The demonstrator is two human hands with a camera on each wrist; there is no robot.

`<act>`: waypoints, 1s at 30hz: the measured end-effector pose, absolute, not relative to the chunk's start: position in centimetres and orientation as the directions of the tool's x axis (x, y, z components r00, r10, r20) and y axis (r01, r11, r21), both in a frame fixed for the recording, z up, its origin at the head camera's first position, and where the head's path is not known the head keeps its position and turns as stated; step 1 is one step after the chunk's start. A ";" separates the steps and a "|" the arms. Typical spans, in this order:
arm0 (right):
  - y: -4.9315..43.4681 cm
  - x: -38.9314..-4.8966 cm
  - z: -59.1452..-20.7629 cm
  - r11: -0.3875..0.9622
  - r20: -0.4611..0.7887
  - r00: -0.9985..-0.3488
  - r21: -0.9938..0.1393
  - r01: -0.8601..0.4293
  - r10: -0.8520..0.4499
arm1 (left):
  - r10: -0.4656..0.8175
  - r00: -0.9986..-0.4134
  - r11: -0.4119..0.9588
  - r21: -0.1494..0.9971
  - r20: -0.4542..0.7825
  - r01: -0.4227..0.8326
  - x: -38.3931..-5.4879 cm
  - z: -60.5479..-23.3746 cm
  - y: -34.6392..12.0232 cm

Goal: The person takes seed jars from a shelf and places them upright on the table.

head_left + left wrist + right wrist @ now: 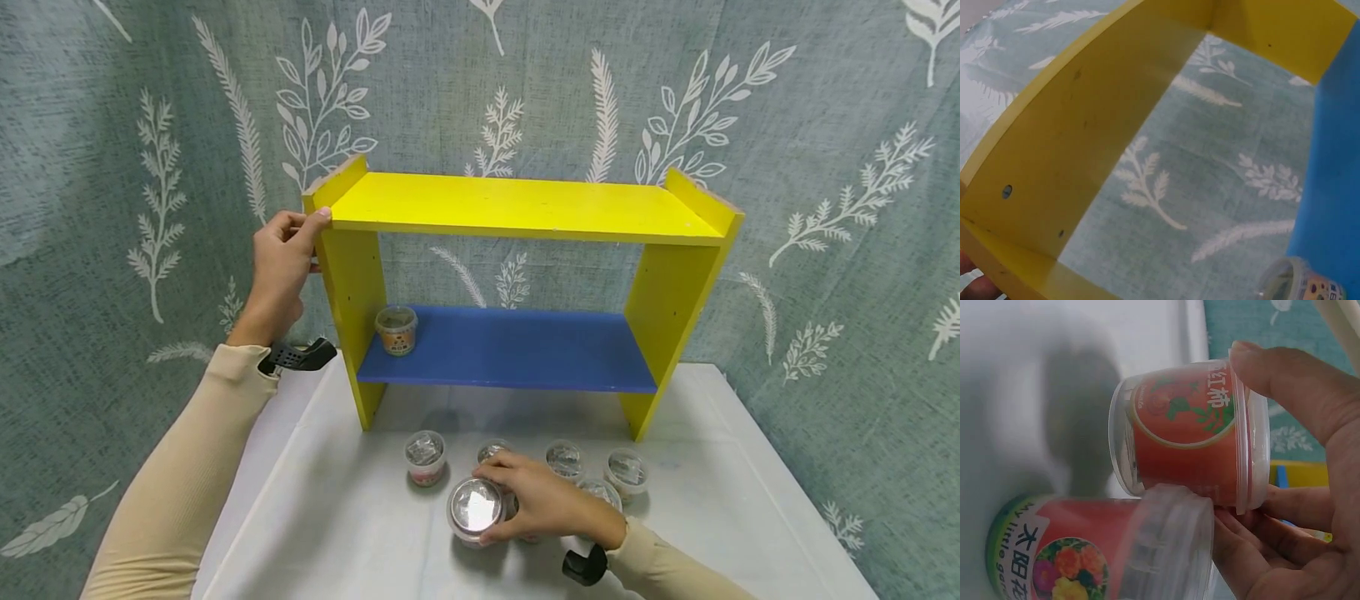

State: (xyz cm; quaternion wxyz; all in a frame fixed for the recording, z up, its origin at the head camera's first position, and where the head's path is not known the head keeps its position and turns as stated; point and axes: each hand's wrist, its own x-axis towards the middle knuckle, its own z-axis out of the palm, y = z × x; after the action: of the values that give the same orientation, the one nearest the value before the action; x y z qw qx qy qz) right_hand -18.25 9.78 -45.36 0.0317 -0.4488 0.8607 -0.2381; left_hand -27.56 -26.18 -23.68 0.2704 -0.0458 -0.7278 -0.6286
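My left hand (279,262) grips the upper left corner of a yellow shelf unit (517,204), thumb at the top edge. In the right half of the head view's foreground, my right hand (543,497) pinches the lid rim of a clear plastic cup (476,507) between thumb and fingers. A red label with a plant drawing wraps this cup (1185,434) in the right wrist view; its base looks raised off the table. Beside it, touching or nearly so, is a cup with a flower picture (1079,550). An orange-labelled cup (396,331) stands on the blue lower shelf (517,346), at the left.
Several more lidded cups stand on the white tablecloth (322,500) before the unit: one cup (425,457) to the left, others such as this cup (626,472) to the right. Behind hangs a green leaf-patterned cloth (465,100).
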 end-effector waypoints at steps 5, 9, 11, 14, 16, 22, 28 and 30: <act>9.7 -18.1 -45.6 0.477 0.192 -0.571 -0.378 -0.793 -0.798 | -0.277 -0.847 0.220 0.888 0.454 0.404 -27.5 -23.5 -26.2; 9.7 -18.0 -45.7 0.482 0.211 -0.556 -0.316 -0.817 -0.804 | -0.273 -0.850 0.221 0.890 0.450 0.399 -27.5 -23.4 -26.2; 9.7 -18.0 -45.8 0.480 0.224 -0.549 -0.297 -0.826 -0.805 | -0.269 -0.852 0.221 0.890 0.449 0.399 -27.5 -23.3 -26.1; 9.8 -18.0 -45.9 0.473 0.240 -0.544 -0.296 -0.830 -0.804 | -0.266 -0.853 0.218 0.890 0.449 0.400 -27.5 -23.3 -26.0; 9.8 -18.1 -46.0 0.467 0.247 -0.540 -0.299 -0.832 -0.804 | -0.266 -0.854 0.212 0.891 0.447 0.401 -27.5 -23.3 -26.0; 10.0 -18.3 -46.1 0.454 0.248 -0.529 -0.302 -0.838 -0.811 | -0.279 -0.853 0.202 0.895 0.441 0.397 -27.4 -23.4 -26.0; 10.1 -18.4 -46.0 0.451 0.229 -0.534 -0.331 -0.829 -0.814 | -0.279 -0.854 0.206 0.896 0.439 0.394 -27.4 -23.5 -25.9; 10.2 -18.6 -46.0 0.438 0.237 -0.528 -0.344 -0.830 -0.816 | -0.278 -0.854 0.208 0.895 0.440 0.394 -27.5 -23.5 -25.9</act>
State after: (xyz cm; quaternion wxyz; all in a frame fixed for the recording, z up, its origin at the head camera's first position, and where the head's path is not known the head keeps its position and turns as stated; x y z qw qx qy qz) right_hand -18.59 10.16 -45.98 -0.0175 -0.4854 0.8477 -0.2131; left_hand -27.46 -25.93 -23.47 0.2674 -0.0399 -0.7296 -0.6282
